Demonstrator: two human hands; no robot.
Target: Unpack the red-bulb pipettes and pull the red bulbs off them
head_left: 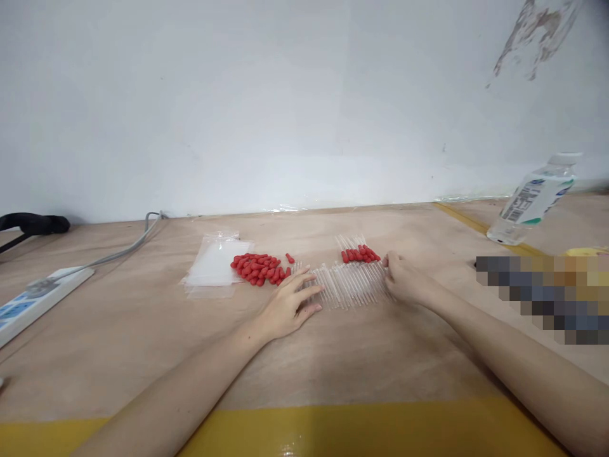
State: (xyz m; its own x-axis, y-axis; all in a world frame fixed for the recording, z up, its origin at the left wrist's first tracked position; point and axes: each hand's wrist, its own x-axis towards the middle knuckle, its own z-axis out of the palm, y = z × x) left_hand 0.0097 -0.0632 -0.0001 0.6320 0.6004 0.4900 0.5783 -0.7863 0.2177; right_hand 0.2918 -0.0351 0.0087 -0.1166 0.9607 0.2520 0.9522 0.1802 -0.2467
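Note:
A row of clear thin glass tubes [349,285] lies side by side on the table, tapered like dropper pipettes. My left hand [292,304] rests on the row's left end, fingers spread and palm down. At the right end, my right hand [404,279] touches the row with its fingers curled together; what they hold, if anything, is hidden. Behind the row lie several droppers with red rubber bulbs [361,254] fitted, their tubes pointing to the wall. A heap of loose red rubber bulbs [257,268] sits left of my left hand, with a single bulb [290,258] just apart from it.
Clear plastic bags [214,263] lie flat behind the heap. A white power strip [42,301] with a grey cable is at left, near a black strap-like object [35,223]. A labelled plastic bottle [535,200] stands at right. A blurred area covers the right edge.

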